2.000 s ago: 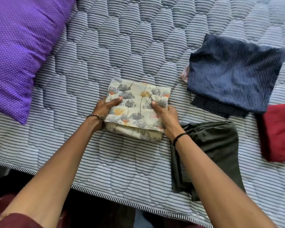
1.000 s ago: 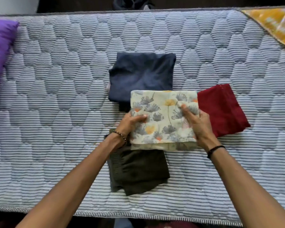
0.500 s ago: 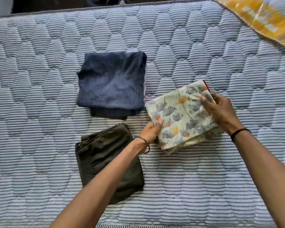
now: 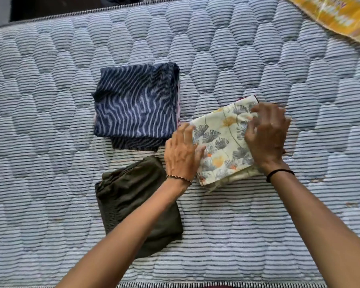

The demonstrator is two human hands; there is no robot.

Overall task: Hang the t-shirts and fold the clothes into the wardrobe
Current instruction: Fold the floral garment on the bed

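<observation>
Striped mattress (image 4: 50, 204): floral folded cloth (image 4: 222, 146); left grip (image 4: 180, 150) spread, touching its edge; right grip (image 4: 266, 134) blurred, cannot tell.

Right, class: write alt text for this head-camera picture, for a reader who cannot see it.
A person's left hand and right hand rest on a folded floral cloth on a striped quilted mattress. To its left lie a folded navy striped garment and, nearer the person, an olive garment; a yellow cloth shows at top right.

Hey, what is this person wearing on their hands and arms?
Both forearms are bare, no sleeves in view. The left hand has a thin beaded bracelet at its wrist; the right hand has a plain black wrist band. No gloves.
</observation>
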